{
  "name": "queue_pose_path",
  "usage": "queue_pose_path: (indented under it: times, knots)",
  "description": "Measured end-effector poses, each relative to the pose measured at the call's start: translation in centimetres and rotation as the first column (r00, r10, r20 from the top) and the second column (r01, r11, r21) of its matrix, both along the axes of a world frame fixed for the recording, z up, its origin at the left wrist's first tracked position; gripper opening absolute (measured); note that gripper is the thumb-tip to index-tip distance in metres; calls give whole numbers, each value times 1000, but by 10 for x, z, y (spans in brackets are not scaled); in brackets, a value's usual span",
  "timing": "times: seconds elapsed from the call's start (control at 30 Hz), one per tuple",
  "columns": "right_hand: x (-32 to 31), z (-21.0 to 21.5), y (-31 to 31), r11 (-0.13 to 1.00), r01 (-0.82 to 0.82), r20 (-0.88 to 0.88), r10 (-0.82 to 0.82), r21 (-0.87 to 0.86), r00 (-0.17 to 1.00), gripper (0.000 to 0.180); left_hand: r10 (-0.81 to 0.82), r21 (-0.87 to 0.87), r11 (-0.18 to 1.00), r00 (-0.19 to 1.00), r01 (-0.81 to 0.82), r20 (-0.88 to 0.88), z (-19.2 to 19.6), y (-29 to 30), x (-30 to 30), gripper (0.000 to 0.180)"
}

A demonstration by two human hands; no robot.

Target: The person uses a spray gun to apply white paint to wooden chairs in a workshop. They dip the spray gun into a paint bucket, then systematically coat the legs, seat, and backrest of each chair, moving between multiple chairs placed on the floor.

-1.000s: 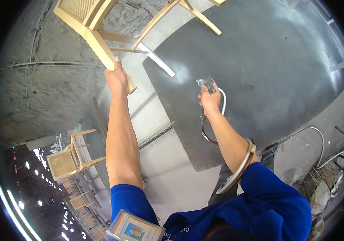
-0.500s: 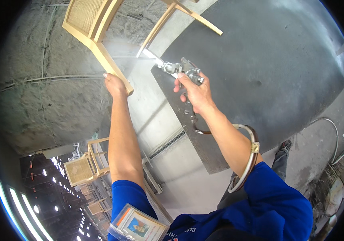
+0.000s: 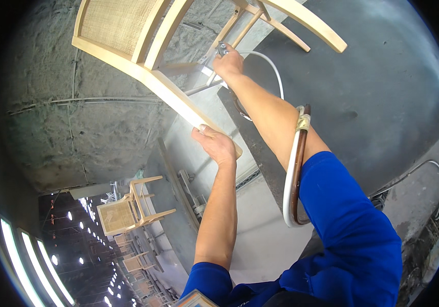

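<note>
1. We find a pale, unfinished wooden chair at the top of the view, tilted, with a woven cane panel set in its frame. Its legs and rails spread toward the upper right, over a dark grey floor.
2. The left hand reaches up and forward, arm nearly straight; its grip is clenched on the end of one long chair rail, thumb on top.
3. The right hand extends further up, between the chair's rails. Its grip is closed around a small metal spray gun, whose nozzle points left toward the frame.
4. A white hose runs from the gun and curves back along the right forearm. Near the elbow, a white hose and a brown one are taped together and hang in a loop beside the blue sleeve.
5. Count: one chair in hand, one spray gun, two hands at work.
6. At lower left we count at least two more chairs of the same kind, well apart from the hands; further ones behind them are too small to count.
</note>
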State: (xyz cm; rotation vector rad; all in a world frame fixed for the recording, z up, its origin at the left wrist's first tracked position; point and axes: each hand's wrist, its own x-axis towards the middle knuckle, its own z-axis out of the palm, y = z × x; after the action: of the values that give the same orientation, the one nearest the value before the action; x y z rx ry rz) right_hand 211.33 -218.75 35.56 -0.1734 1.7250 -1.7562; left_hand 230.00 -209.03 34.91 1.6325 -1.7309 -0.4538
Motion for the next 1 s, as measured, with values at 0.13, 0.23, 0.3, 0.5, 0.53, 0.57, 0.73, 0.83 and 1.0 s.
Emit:
queue_pose_path:
  times: [0.13, 0.23, 0.3, 0.5, 0.53, 0.57, 0.73, 0.83, 1.0]
  knots:
    - [6, -4, 26, 978, 34, 388, 48, -204, 920, 37, -46, -115, 992, 997, 54, 68, 6, -4, -5, 43]
    - [24, 2, 83, 932, 74, 459, 105, -356, 882, 28, -63, -77, 995, 997, 66, 43, 19, -31, -9, 44]
    - [32, 12, 123, 904, 78, 464, 141, -421, 874, 23, -62, -52, 997, 998, 63, 15, 27, -52, -13, 44]
    - [44, 49, 218, 847, 99, 366, 118, -523, 923, 39, -74, 15, 997, 992, 76, -100, 41, -96, -27, 46]
    - [45, 54, 227, 829, 96, 299, 88, -551, 950, 49, -91, -7, 996, 991, 91, -96, 41, -100, -29, 46]
    - [42, 57, 234, 832, 65, 66, -34, -551, 997, 50, -107, -28, 994, 990, 105, -91, 42, -103, -30, 47]
    - [12, 72, 250, 947, -171, -735, -91, -274, 671, 50, -156, -95, 984, 985, 150, -66, 38, -104, -30, 43]
    - [-17, 86, 240, 960, -216, -743, 11, -180, 669, 50, -165, -115, 981, 983, 155, -76, 36, -95, -31, 42]
    - [-45, 103, 227, 893, -29, -680, -320, -448, 660, 48, -123, -107, 988, 990, 115, -71, 34, -77, -32, 40]
